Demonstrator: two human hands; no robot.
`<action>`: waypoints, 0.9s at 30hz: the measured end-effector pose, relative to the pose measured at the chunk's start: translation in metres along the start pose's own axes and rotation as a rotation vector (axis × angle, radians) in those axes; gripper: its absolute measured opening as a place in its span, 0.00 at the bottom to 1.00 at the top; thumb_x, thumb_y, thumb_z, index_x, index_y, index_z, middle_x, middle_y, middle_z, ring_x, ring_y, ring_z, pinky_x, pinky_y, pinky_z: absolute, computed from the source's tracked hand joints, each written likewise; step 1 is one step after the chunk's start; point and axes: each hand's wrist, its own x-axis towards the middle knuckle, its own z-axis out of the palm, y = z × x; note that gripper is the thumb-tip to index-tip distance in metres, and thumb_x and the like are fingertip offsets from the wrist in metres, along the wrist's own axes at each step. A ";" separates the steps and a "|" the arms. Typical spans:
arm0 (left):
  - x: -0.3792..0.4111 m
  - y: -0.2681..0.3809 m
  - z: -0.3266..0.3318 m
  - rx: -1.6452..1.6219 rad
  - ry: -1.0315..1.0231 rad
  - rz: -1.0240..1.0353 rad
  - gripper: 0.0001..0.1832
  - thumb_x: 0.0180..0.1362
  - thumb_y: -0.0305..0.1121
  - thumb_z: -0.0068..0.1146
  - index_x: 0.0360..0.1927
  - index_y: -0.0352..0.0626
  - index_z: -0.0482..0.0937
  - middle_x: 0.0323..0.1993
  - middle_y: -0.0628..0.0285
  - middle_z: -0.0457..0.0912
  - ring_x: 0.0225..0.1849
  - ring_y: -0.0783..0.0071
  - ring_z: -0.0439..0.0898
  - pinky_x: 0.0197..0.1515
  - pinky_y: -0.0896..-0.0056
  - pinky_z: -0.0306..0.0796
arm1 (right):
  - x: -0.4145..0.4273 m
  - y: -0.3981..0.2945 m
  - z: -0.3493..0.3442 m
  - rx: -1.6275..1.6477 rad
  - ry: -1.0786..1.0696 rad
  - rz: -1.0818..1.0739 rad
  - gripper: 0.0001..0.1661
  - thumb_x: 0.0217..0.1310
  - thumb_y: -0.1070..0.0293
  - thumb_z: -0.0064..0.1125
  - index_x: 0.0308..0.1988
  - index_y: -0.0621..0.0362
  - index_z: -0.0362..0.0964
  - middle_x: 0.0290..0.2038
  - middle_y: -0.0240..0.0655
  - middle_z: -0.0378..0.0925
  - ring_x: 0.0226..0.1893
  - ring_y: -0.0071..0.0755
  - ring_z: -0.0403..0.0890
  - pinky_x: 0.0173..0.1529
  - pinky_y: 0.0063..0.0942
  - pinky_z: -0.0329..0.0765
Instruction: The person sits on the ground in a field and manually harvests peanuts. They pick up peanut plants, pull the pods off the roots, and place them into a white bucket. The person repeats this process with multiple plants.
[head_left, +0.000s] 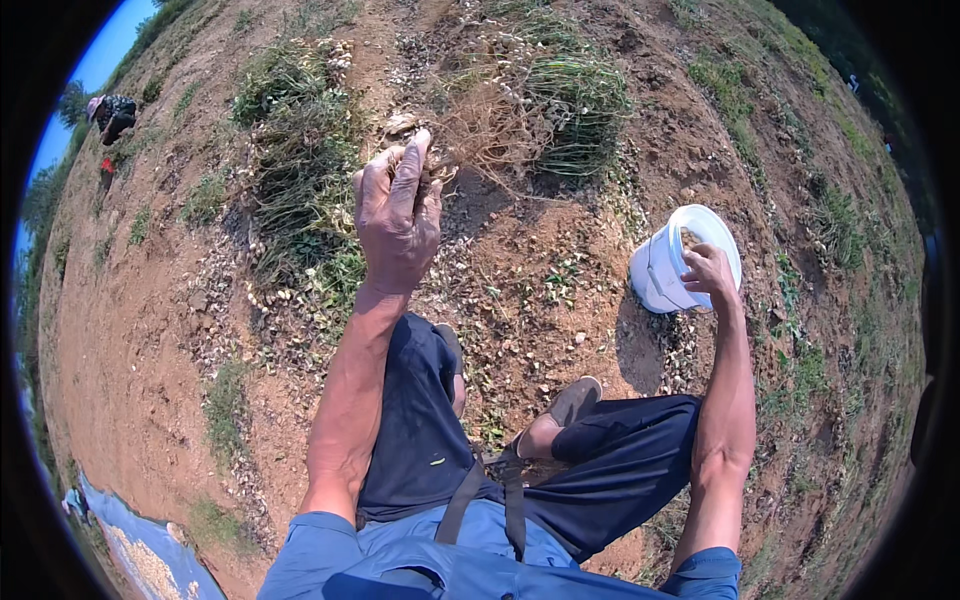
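Note:
My left hand (399, 206) is raised over the soil, its fingers closed around peanut pods with bits of dry root. Just beyond it lies a tangle of brown roots (495, 131), joined to a heap of green peanut plants (577, 112). Another heap of pulled peanut plants (300, 150) lies to the left of that hand, with pale pods at its edge. My right hand (706, 270) is over the mouth of a white plastic bucket (660, 274), fingers curled. Whether it holds anything cannot be made out. Some pale contents show inside the bucket, which leans slightly on the soil.
Loose pods and dry leaves (262, 300) litter the ground. A blue sheet (135, 532) at the lower left bears spread pale pods. Another person (116, 116) bends over at the far upper left. My shoes (576, 399) rest on the soil between my hands and body.

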 end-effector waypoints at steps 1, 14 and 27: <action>0.002 -0.016 -0.022 0.095 -0.058 -0.023 0.32 0.56 0.25 0.70 0.66 0.47 0.80 0.51 0.54 0.81 0.50 0.55 0.79 0.56 0.58 0.73 | 0.001 -0.001 0.006 -0.077 -0.045 -0.067 0.23 0.68 0.63 0.64 0.52 0.71 0.76 0.38 0.44 0.84 0.31 0.37 0.89 0.28 0.30 0.86; -0.540 0.083 -0.565 0.630 -1.631 -0.768 0.31 0.53 0.34 0.59 0.64 0.52 0.78 0.62 0.39 0.76 0.59 0.40 0.77 0.59 0.42 0.73 | -0.002 -0.022 0.061 -0.257 -0.351 -0.088 0.22 0.66 0.64 0.64 0.52 0.70 0.76 0.35 0.46 0.84 0.27 0.34 0.86 0.27 0.30 0.84; -0.584 0.080 -0.523 0.008 -2.129 -1.471 0.32 0.59 0.46 0.60 0.68 0.47 0.76 0.62 0.46 0.81 0.63 0.50 0.80 0.63 0.49 0.75 | 0.012 0.019 0.068 -0.377 -0.433 0.052 0.16 0.67 0.66 0.63 0.49 0.68 0.76 0.30 0.40 0.82 0.25 0.33 0.85 0.27 0.31 0.83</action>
